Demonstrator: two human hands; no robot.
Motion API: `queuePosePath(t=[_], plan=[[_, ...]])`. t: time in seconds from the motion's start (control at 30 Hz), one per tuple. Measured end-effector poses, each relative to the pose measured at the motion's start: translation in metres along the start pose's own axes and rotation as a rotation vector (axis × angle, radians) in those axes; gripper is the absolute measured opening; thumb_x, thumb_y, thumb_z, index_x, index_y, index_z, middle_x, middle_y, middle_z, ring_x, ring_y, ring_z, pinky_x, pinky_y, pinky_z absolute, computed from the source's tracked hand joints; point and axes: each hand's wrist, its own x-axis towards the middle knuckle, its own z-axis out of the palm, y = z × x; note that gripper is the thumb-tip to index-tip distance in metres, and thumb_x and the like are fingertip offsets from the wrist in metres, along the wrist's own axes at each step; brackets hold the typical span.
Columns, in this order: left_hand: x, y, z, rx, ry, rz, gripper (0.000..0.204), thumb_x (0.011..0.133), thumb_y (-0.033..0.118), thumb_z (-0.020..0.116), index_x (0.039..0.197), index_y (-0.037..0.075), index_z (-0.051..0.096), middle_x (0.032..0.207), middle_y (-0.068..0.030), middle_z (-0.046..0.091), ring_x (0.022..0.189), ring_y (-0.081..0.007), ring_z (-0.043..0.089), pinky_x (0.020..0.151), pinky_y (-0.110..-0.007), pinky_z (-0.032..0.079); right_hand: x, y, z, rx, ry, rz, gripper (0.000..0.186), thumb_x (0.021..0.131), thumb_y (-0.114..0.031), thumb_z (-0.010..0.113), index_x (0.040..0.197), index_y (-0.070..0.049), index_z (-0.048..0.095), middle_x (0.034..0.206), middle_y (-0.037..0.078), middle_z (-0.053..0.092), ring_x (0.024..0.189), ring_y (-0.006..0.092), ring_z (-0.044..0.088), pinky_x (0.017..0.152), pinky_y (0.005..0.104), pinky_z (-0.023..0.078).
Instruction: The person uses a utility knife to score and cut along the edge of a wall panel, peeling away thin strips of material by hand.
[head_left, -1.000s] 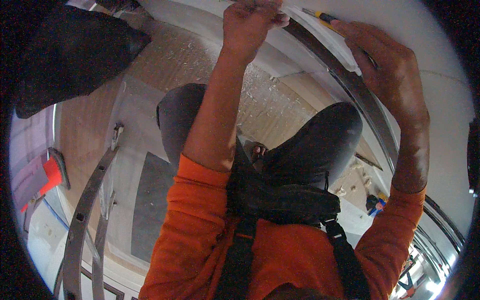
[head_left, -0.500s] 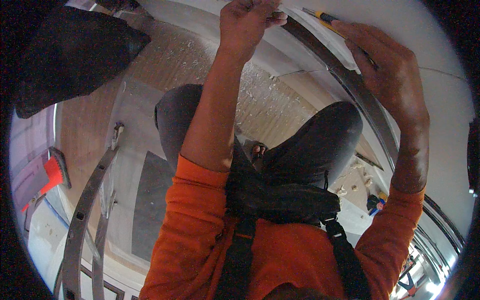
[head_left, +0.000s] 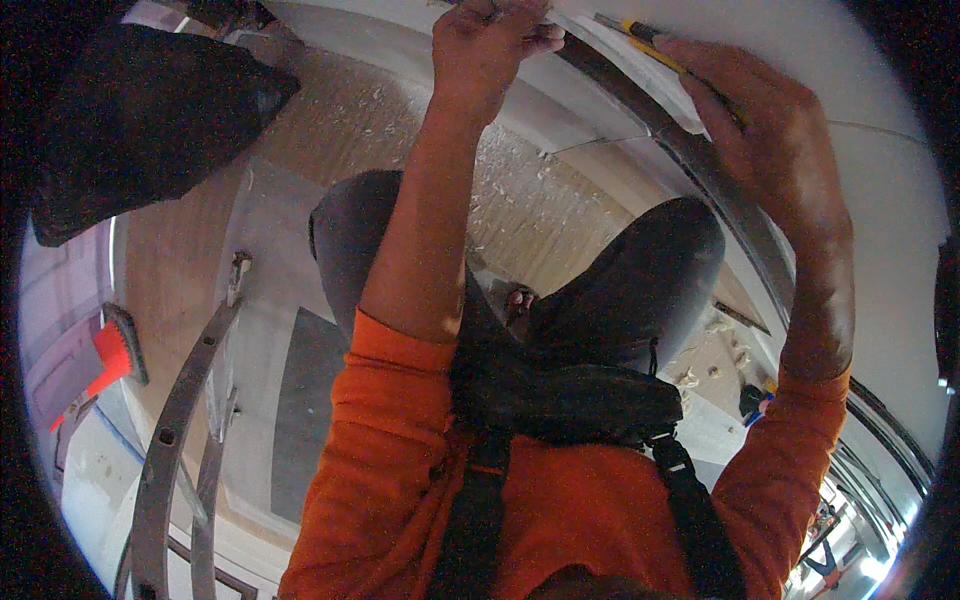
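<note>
My right hand (head_left: 765, 125) is closed around a yellow and black utility knife (head_left: 642, 32), whose thin blade points up and left. The knife lies over the edge of a large pale panel (head_left: 885, 190) that curves across the right side. A white strip (head_left: 600, 45) runs along that edge between my hands, beside a long dark band (head_left: 700, 150). Farther left, my left hand (head_left: 485, 55) is closed at the same edge, thumb and fingers pinched together. What they pinch, if anything, I cannot make out. Its upper fingers are cut off by the top of the picture.
White shavings (head_left: 510, 190) litter the wooden floor beyond my knees. To the left are a black bag (head_left: 150, 120), a red-orange brush (head_left: 118, 345) and a metal ladder (head_left: 175, 420). A black waist pouch (head_left: 570, 405) sits across my lap. Small scraps (head_left: 715, 350) lie right of my leg.
Both hands have shifted slightly left along the panel edge, the knife with the right one. My view has tilted a little. Both grips look the same.
</note>
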Motion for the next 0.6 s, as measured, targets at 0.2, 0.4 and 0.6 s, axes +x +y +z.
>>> queuePosePath(t=[0.2, 0.4, 0.6], plan=[[0.001, -0.003, 0.0, 0.006, 0.013, -0.012, 0.02, 0.093, 0.017, 0.077, 0.081, 0.009, 0.063, 0.079, -0.004, 0.066, 0.076, -0.0182, 0.068, 0.074, -0.036, 0.059, -0.011, 0.005, -0.001, -0.047, -0.037, 0.056, 0.029, 0.093, -0.003, 0.068, 0.121, -0.009, 0.072, 0.115, 0.012, 0.074, 0.103, 0.0294, 0.072, 0.09, 0.038, 0.057], [0.0, 0.0, -0.005, 0.041, -0.018, 0.057, 0.019, 0.093, 0.019, 0.077, 0.083, 0.006, 0.066, 0.082, -0.0076, 0.069, 0.075, -0.0198, 0.069, 0.075, -0.037, 0.06, -0.024, 0.003, -0.007, -0.035, -0.034, 0.087, 0.03, 0.093, -0.003, 0.069, 0.121, -0.01, 0.073, 0.115, 0.011, 0.074, 0.103, 0.0279, 0.073, 0.09, 0.0372, 0.057], [-0.012, 0.009, 0.01, 0.082, 0.083, -0.174, 0.027, 0.093, 0.028, 0.077, 0.085, 0.004, 0.068, 0.083, -0.0076, 0.069, 0.076, -0.0181, 0.069, 0.072, -0.036, 0.059, -0.024, 0.006, -0.006, -0.044, -0.026, 0.067, 0.03, 0.092, -0.003, 0.069, 0.122, -0.01, 0.072, 0.114, 0.012, 0.074, 0.101, 0.0286, 0.073, 0.089, 0.0374, 0.057]])
